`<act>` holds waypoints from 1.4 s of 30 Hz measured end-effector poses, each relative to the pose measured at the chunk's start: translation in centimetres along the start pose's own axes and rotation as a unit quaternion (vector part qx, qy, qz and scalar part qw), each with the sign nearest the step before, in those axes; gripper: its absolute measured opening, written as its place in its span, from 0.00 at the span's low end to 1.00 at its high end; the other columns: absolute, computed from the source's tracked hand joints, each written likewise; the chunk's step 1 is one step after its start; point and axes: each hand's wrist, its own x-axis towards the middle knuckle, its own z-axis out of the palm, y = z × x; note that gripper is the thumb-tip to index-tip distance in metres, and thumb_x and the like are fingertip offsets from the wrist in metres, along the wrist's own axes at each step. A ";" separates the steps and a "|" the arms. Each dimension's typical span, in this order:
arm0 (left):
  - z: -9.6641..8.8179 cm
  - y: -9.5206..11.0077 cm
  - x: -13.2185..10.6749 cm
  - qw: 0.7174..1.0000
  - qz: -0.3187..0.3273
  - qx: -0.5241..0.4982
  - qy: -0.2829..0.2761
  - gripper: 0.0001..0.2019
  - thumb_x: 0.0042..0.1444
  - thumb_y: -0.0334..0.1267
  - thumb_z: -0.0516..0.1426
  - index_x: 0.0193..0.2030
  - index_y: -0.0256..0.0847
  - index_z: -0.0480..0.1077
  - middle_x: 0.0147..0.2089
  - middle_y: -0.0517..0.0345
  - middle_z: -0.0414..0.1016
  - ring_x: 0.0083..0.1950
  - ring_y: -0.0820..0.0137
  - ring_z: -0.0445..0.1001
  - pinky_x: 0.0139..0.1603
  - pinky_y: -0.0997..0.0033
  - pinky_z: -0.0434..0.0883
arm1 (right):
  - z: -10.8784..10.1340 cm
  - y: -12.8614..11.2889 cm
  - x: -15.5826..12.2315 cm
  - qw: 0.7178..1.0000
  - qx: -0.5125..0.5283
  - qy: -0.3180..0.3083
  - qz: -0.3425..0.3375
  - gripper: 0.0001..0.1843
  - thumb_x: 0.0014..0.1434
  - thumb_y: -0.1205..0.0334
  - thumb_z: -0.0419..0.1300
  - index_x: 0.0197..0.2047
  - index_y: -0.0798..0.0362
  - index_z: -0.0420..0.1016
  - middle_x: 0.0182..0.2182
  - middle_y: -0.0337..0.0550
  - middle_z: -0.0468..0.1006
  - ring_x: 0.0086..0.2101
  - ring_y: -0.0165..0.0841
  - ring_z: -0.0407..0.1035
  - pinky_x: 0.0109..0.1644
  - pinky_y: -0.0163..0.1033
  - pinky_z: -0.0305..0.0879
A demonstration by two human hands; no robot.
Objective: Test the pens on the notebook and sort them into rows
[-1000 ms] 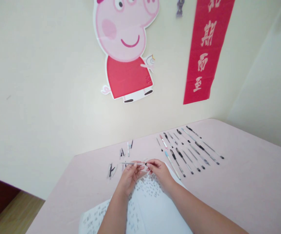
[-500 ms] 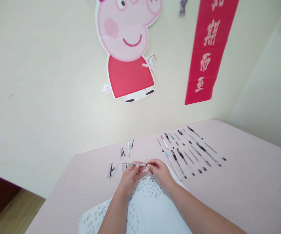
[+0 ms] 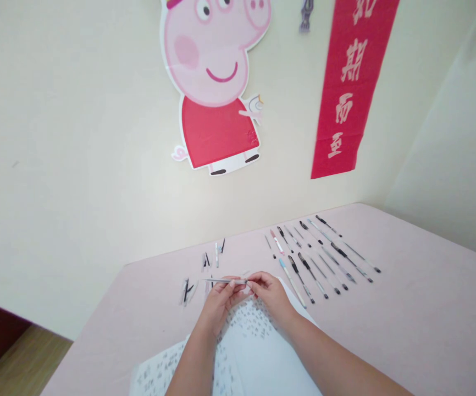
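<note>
The left hand and right hand bend close together, forearms cut off below. The left grip is clamped on a slim pen jutting leftward; the right pinches its mostly hidden end. Beneath, papers bear blurred writing.

Your slim, straight pen tube is silvery grey, dark at its right end. You have white paper sheets below, patterned with rows of dark handwriting, over a plain pale-pink tabletop. To your right, one slender pen pairs light blue with white; a shorter pen is rosy red and white. Facing you, the flat pig cutout shows pink skin, a red dress and white edging, beside a long red banner with pale characters.
</note>
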 end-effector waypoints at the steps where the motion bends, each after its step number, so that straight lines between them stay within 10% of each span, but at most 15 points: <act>1: 0.0 0.0 0.0 1.000 0.000 0.002 -0.001 0.15 0.44 0.41 0.66 0.37 0.35 0.74 0.35 0.52 0.79 0.39 0.69 0.76 0.45 0.67 0.72 | 0.0 0.0 0.0 1.000 -0.001 -0.001 -0.001 0.11 0.44 0.56 0.65 0.28 0.54 0.75 0.21 0.38 0.73 0.23 0.29 0.65 0.26 0.34 0.63; 32: 0.4 0.1 -0.6 0.999 0.019 0.034 -0.009 0.11 0.45 0.38 0.65 0.35 0.36 0.75 0.36 0.51 0.78 0.40 0.69 0.74 0.42 0.70 0.70 | -0.1 1.7 0.1 0.998 -0.045 -0.041 0.027 0.30 0.51 0.33 0.51 0.23 0.54 0.66 0.16 0.35 0.67 0.16 0.25 0.61 0.20 0.32 0.56; 42: 0.4 0.1 -0.6 0.999 0.031 0.024 0.003 0.12 0.43 0.39 0.66 0.34 0.36 0.75 0.35 0.52 0.78 0.38 0.69 0.74 0.43 0.69 0.69 | 0.0 0.8 -0.4 0.996 -0.044 -0.083 0.001 0.16 0.54 0.46 0.57 0.32 0.51 0.65 0.18 0.32 0.67 0.19 0.26 0.62 0.22 0.31 0.56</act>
